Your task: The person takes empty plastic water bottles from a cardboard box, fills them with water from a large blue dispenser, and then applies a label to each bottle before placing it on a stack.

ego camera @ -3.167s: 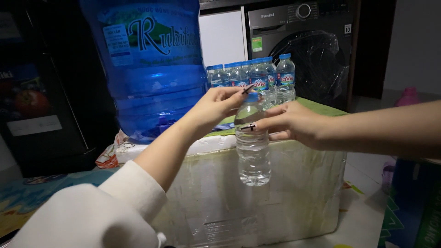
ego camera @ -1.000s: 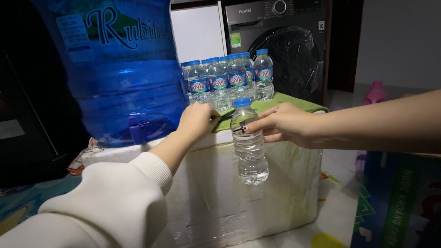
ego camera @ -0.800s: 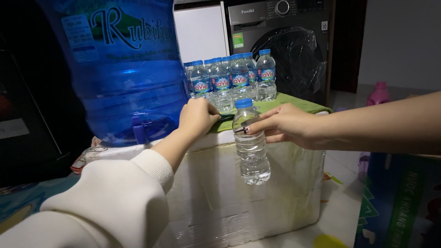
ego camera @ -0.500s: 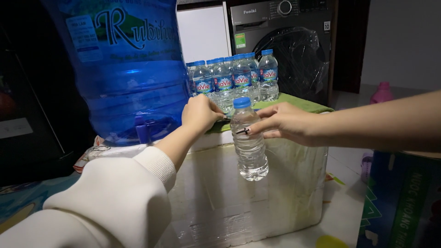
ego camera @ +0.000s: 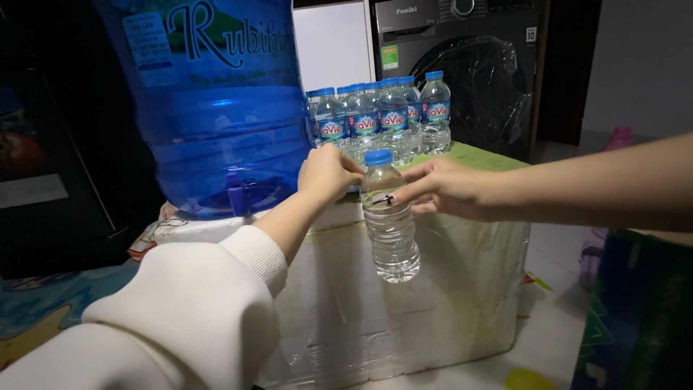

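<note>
Bottle position: the small clear water bottle [ego camera: 390, 220] hangs in the air in front of the white foam box [ego camera: 404, 318], with nothing under its base. My right hand [ego camera: 446, 189] grips it at the shoulder, just below the blue cap [ego camera: 378, 157], fingers wrapped round the near side. My left hand [ego camera: 328, 172] is curled into a loose fist just left of the cap; it appears to touch the cap's edge, but I cannot tell whether it is pinching the cap or only resting against it.

Progress, as a judgement: the cap sits on the neck, so the bottle is not yet opened. The water level inside cannot be read clearly.

Surroundings: the foam box carries a large blue water jug [ego camera: 216, 101] at far left, its blue tap [ego camera: 237, 196] facing me. A row of small capped bottles [ego camera: 382, 115] stands at the far edge on a green sheet [ego camera: 484, 155]. Behind them stands a dark front-loading washing machine [ego camera: 469, 65], partly covered in plastic film.
</note>
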